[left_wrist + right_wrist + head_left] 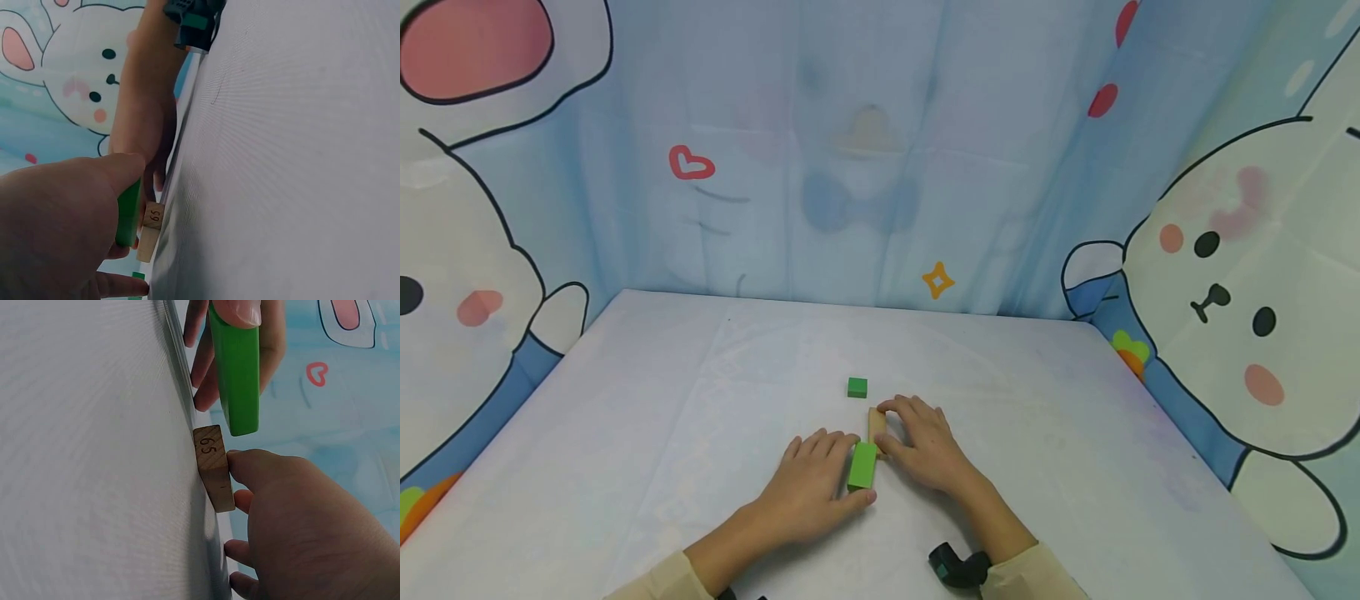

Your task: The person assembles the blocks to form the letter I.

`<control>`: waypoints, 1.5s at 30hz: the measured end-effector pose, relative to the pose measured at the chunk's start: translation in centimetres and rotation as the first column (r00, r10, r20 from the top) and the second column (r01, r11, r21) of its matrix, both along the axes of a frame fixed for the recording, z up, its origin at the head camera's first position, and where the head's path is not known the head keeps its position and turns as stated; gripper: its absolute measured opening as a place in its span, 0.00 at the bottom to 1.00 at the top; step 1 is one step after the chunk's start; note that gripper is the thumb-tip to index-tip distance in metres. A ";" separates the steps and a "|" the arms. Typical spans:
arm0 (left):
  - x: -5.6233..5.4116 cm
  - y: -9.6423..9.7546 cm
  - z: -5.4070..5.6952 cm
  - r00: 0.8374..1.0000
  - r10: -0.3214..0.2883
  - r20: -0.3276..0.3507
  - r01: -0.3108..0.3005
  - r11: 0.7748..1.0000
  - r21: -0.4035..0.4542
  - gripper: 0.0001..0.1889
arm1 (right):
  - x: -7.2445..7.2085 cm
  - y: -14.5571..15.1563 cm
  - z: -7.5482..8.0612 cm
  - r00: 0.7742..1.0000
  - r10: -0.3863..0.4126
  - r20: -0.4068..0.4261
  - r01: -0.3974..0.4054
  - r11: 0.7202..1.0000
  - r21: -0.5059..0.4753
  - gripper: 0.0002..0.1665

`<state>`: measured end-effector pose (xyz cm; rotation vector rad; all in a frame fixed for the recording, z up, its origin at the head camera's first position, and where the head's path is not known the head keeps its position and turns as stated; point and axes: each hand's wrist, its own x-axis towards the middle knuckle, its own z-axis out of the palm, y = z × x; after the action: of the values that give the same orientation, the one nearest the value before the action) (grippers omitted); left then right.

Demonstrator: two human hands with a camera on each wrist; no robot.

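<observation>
My left hand (808, 487) grips a bright green rectangular block (862, 467), its thumb at the near end and its fingers at the far end. In the right wrist view that green block (240, 375) is held up off the table. A plain wooden block (877, 423) lies on the table just beyond it, with the number 65 on the end face seen in both wrist views. Thumb and index finger of my right hand (928, 450) pinch this wooden block (214, 469) from the right.
A small green block (857, 387) lies farther back, past the wooden one. The white-covered table (737, 375) reaches back to a blue cartoon curtain (760, 225). A black wrist device (958, 567) sits by the right forearm.
</observation>
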<state>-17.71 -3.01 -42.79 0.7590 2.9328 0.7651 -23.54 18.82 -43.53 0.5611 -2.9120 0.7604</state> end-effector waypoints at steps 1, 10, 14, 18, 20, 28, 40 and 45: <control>0.0 0.0 0.0 1.000 -0.001 -0.001 0.001 1.000 -0.004 0.42 | 0.0 0.0 0.0 1.000 0.000 -0.002 0.000 1.000 0.001 0.24; 0.3 0.1 -0.1 1.000 -0.016 -0.027 0.014 0.998 -0.060 0.41 | 0.0 0.0 0.0 1.000 -0.004 -0.009 0.004 1.000 0.003 0.24; 0.3 0.2 -0.2 0.999 -0.016 -0.036 0.013 0.996 -0.085 0.41 | 0.0 0.0 0.0 1.000 -0.003 -0.012 0.003 1.000 0.003 0.24; 0.5 0.3 -0.5 0.998 -0.020 -0.055 0.014 0.994 -0.109 0.40 | 0.0 0.0 0.0 1.000 0.003 -0.011 -0.003 1.000 0.000 0.24; 0.5 0.4 -0.6 0.998 -0.021 -0.064 0.013 0.993 -0.118 0.41 | 0.0 0.1 0.0 1.000 0.006 -0.013 -0.006 1.000 0.002 0.24; 0.2 -0.2 0.1 0.999 -0.047 0.010 0.048 0.994 -0.095 0.39 | 0.0 0.1 0.0 1.000 0.010 -0.007 -0.011 1.000 -0.001 0.25; -0.1 -0.9 1.0 0.994 -0.075 0.074 0.076 0.997 -0.024 0.33 | 0.1 0.0 0.1 1.000 0.009 -0.008 -0.009 1.000 -0.003 0.25; 0.0 -0.6 0.9 0.996 -0.065 0.063 0.065 0.998 -0.010 0.33 | 0.1 0.0 0.1 1.000 0.010 -0.010 -0.010 1.000 0.004 0.24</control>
<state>-17.66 -3.63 -41.87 0.8099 2.8396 0.7515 -23.39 18.81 -43.41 0.5790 -2.9046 0.7504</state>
